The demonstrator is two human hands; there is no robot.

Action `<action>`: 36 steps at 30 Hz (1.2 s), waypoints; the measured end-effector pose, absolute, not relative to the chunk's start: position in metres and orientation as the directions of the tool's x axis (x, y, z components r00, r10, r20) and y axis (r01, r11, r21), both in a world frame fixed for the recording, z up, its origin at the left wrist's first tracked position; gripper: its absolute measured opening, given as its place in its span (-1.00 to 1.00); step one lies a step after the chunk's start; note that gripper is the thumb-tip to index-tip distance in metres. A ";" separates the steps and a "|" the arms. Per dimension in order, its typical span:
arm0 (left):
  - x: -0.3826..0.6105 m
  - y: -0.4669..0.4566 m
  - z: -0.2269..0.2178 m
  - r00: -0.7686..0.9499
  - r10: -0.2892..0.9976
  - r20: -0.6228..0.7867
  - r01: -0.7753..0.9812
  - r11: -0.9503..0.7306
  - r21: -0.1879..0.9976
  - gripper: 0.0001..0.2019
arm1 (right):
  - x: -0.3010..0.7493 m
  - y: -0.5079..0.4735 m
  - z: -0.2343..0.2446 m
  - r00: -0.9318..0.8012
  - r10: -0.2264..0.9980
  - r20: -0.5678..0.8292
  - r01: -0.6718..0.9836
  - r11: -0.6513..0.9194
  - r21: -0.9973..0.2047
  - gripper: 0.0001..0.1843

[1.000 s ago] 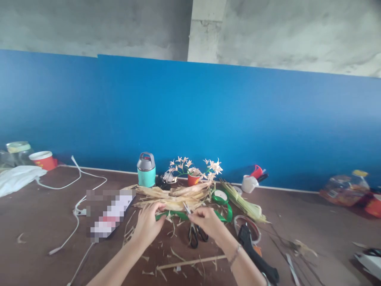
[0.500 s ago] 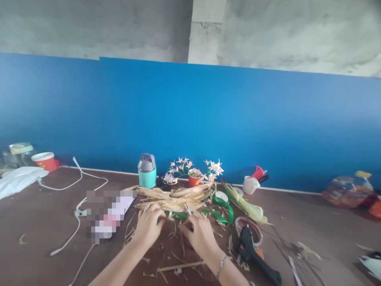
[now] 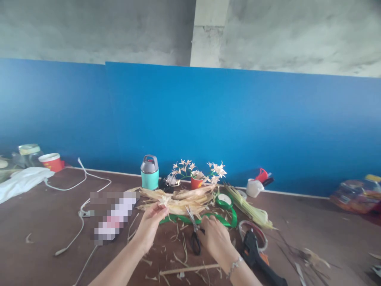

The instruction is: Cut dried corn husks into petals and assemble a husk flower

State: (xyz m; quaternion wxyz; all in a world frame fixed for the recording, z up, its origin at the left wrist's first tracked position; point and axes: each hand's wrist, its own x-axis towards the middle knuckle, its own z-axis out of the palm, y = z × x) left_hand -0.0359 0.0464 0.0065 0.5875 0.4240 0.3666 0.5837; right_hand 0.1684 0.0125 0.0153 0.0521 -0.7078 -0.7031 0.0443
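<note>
My left hand (image 3: 151, 224) is raised over the table, its fingertips pinched around a small cream flower (image 3: 164, 201) made of thin, husk-like petals. To its right, a pair of scissors (image 3: 195, 241) points up and away, blades slightly apart and one black handle loop in full view. My right hand (image 3: 216, 233) has its curled fingers at the other loop, which they partly cover. Behind both hands lies a pile of dry corn husks (image 3: 181, 204). Green ribbon (image 3: 218, 218) trails from its roll, passing just beyond my right hand.
Husk scraps and a thin stick (image 3: 187, 269) litter the table front. A black glue gun (image 3: 258, 258) and tape roll (image 3: 253, 228) lie right, below a pale green husk bundle (image 3: 250, 206). Husk flowers (image 3: 218, 170), a red cup (image 3: 196, 182) and a teal flask (image 3: 149, 174) stand behind.
My left hand has lifted, bringing the small flower into view. My right hand has moved right and turned palm down, and more of the scissors shows. The view has shifted slightly.
</note>
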 end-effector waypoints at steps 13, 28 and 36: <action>-0.029 0.043 0.003 0.106 0.991 -0.087 -0.595 0.133 0.792 -0.83 | 0.158 0.006 0.025 0.003 0.995 -0.103 0.988 -0.019 -0.151 -0.73; -0.021 0.037 0.000 0.039 0.964 -0.262 -0.648 0.224 0.728 -0.74 | 0.163 0.006 0.038 -0.172 0.984 -0.033 0.542 0.067 -0.838 -0.62; -0.017 0.038 -0.004 -0.042 0.976 -0.213 -0.654 0.134 0.745 -0.72 | 0.130 -0.011 0.029 -0.453 0.871 -0.190 -0.022 -0.224 -0.974 -0.55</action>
